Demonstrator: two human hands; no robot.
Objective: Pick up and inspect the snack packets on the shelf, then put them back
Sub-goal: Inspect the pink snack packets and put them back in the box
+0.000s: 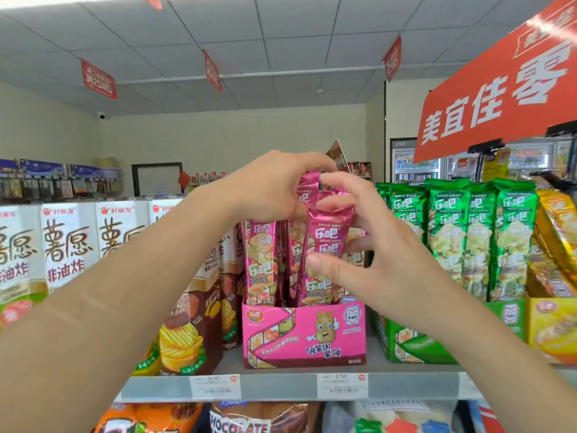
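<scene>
Several tall pink snack packets stand upright in a pink display box [304,335] on the shelf [281,385]. My left hand [271,185] reaches over their tops and pinches the upper edge of one pink packet [307,185] at the back. My right hand [368,245] holds the front pink packet [324,242], thumb across its face and fingers behind its top. That packet stands in the box, leaning slightly.
Green packets [462,232] in a green box stand to the right, yellow ones [555,245] beyond. White and brown chip boxes [93,245] fill the left. A red sign [499,89] hangs at upper right. Bags lie on the shelf below.
</scene>
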